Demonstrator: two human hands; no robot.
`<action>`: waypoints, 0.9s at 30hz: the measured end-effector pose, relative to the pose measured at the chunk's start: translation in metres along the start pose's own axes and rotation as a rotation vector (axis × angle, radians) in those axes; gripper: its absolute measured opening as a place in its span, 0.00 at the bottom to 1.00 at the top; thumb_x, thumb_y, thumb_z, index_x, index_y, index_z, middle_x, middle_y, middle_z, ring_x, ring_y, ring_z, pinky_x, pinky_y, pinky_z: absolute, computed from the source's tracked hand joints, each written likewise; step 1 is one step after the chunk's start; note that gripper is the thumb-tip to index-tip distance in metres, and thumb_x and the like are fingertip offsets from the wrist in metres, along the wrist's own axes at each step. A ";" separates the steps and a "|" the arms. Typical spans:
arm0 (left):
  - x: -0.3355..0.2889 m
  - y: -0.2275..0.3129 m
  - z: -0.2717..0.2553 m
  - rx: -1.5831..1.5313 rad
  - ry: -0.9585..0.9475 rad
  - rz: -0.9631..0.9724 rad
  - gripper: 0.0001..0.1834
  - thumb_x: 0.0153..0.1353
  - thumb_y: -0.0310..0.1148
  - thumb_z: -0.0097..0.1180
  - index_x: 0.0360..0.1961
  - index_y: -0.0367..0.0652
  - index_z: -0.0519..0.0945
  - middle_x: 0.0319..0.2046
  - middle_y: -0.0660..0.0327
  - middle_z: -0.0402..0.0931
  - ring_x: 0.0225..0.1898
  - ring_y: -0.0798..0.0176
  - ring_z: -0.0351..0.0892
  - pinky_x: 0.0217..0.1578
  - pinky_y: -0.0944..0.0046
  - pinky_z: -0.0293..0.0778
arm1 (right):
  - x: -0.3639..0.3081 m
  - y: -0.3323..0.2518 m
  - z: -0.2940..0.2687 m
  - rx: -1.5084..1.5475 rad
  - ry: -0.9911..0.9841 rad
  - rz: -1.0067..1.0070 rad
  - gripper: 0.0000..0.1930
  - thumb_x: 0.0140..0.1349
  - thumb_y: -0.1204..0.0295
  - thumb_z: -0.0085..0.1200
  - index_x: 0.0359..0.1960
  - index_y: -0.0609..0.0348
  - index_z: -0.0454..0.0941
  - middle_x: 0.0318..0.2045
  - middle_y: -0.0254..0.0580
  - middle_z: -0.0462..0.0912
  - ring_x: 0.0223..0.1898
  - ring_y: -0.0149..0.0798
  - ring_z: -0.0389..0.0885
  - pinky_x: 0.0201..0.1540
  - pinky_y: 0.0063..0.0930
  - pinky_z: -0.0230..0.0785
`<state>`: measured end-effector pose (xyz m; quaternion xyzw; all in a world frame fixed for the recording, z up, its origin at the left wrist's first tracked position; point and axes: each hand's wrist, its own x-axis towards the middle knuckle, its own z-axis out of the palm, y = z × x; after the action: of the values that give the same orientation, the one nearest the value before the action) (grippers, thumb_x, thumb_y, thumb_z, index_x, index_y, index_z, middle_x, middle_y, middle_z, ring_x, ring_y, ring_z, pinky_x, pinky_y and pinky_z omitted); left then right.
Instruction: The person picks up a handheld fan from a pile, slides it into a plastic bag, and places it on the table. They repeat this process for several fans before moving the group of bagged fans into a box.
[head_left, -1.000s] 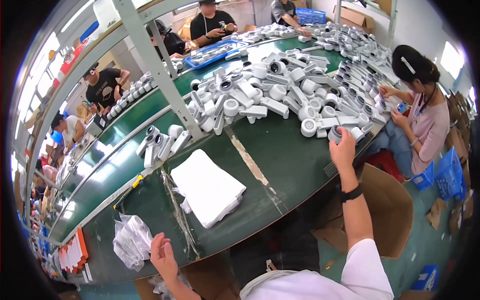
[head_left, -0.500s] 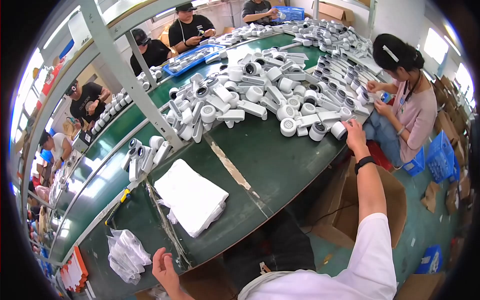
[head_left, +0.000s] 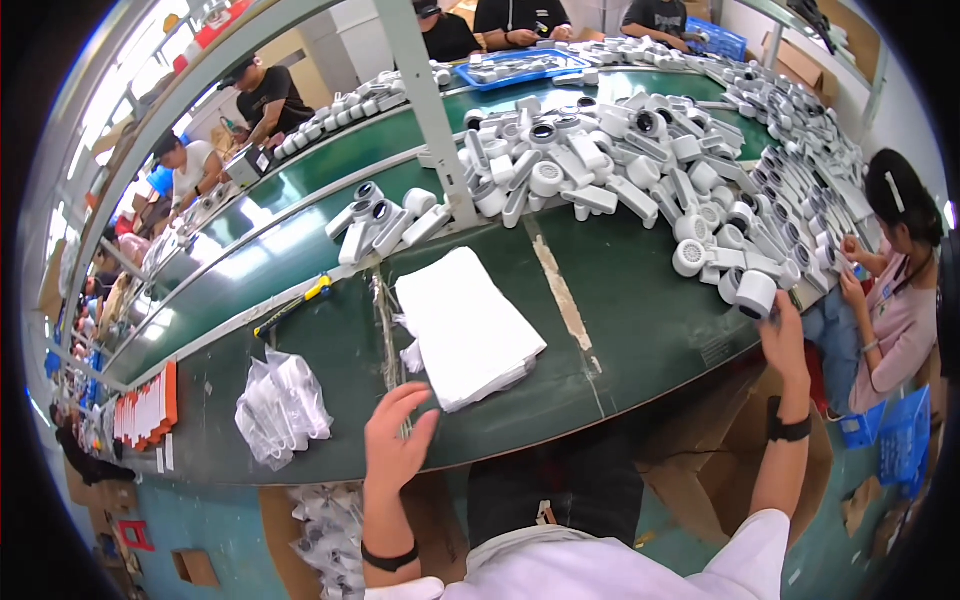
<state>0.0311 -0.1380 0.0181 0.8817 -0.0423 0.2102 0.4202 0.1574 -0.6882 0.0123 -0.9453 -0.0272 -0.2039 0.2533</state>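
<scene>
My right hand (head_left: 786,345) is closed on a white handheld fan (head_left: 756,291) at the near right edge of a big fan pile (head_left: 600,165). The fan's round head sticks out past the fingertips; its handle is hard to see. My left hand (head_left: 396,440) hovers over the table's front edge with fingers apart, holding nothing. Just beyond it lies a stack of flat white bags (head_left: 467,330). To its left rests a bundle of fans in clear plastic (head_left: 283,408).
A yellow-black cutter knife (head_left: 295,305) and orange-white cartons (head_left: 147,408) lie at left. A metal post (head_left: 425,105) rises beside several loose fans (head_left: 388,220). Below the table stand a box of bagged fans (head_left: 330,540) and a cardboard box (head_left: 700,480). A co-worker (head_left: 895,290) sits at right.
My view has turned left. My left hand has risen from below the bags to beside them. My right hand has drawn the fan slightly away from the pile.
</scene>
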 end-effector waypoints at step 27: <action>0.057 -0.006 0.056 0.290 -0.305 0.128 0.11 0.56 0.32 0.61 0.39 0.40 0.82 0.35 0.55 0.79 0.43 0.51 0.75 0.46 0.56 0.70 | -0.083 -0.230 0.122 1.250 -0.551 0.373 0.15 0.65 0.67 0.56 0.47 0.63 0.71 0.31 0.37 0.78 0.24 0.28 0.79 0.27 0.22 0.72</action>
<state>0.1029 -0.1710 0.0057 0.9501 -0.1306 0.1044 0.2634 0.0910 -0.4244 -0.0094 -0.6289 -0.0402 0.1435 0.7631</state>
